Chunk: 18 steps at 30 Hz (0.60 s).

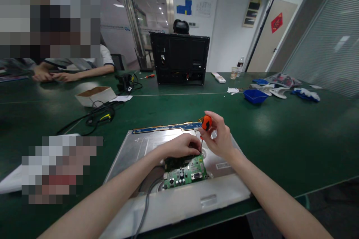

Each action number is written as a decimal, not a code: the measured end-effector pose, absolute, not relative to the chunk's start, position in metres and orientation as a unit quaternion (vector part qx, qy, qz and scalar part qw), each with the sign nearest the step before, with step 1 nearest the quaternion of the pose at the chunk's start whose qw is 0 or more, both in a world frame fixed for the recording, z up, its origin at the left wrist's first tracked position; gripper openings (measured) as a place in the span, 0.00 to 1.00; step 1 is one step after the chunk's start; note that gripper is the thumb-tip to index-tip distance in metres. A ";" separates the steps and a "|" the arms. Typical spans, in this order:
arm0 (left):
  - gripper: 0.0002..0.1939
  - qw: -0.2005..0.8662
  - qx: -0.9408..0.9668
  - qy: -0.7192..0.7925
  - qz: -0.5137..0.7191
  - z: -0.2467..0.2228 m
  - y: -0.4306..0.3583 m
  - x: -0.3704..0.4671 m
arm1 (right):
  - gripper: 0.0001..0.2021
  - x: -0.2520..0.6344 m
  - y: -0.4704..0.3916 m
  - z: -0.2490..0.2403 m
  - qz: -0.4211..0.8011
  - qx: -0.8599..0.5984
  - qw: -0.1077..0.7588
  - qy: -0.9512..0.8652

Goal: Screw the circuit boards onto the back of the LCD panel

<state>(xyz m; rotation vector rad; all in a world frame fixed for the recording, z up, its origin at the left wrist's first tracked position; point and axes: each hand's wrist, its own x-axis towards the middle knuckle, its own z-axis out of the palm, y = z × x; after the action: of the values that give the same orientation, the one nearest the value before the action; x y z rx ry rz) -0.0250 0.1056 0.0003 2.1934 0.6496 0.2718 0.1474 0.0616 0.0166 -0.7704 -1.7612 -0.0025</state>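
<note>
A screwdriver (206,123) with an orange and black handle stands nearly upright in my right hand (222,140), gripped by the fingers. Its thin shaft runs down to the upper right corner of a green circuit board (183,173). Beside the tip is my left hand (183,145), fingers curled together above the board's far edge; what they pinch, if anything, is hidden. The board lies on the silver metal back of a flat display panel (134,153). Along the panel's far edge runs a narrow blue circuit strip (162,128). A grey cable (146,209) passes under my left forearm.
On the green table (280,138) stand a black monitor housing (181,59), an open cardboard box (97,96) and a blue tray (255,96). Black cables (95,117) lie at left. Another person's hands (60,76) rest at far left. Gloves (305,94) lie at right.
</note>
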 end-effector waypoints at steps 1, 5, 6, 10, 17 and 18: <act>0.03 0.406 0.870 0.258 0.110 0.000 0.106 -0.025 | 0.21 0.147 0.061 0.017 -0.001 -0.328 0.572 -0.752; 0.02 0.407 0.868 0.260 0.113 0.002 0.105 -0.024 | 0.21 0.146 0.061 0.017 0.002 -0.333 0.567 -0.753; 0.02 0.408 0.868 0.260 0.113 0.002 0.105 -0.023 | 0.21 0.146 0.062 0.017 0.002 -0.331 0.568 -0.754; 0.02 0.419 0.863 0.261 0.108 0.004 0.104 -0.023 | 0.22 0.146 0.062 0.018 0.003 -0.322 0.571 -0.755; 0.04 0.410 0.867 0.260 0.110 0.002 0.106 -0.024 | 0.21 0.148 0.060 0.020 0.007 -0.322 0.565 -0.760; 0.04 0.410 0.868 0.260 0.109 0.001 0.106 -0.024 | 0.21 0.148 0.059 0.020 0.005 -0.322 0.565 -0.760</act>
<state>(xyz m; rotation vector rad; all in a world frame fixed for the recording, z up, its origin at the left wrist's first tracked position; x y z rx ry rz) -0.0240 0.1059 0.0009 2.1849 0.6535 0.2748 0.1481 0.0593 0.0201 -0.7572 -1.7877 0.0115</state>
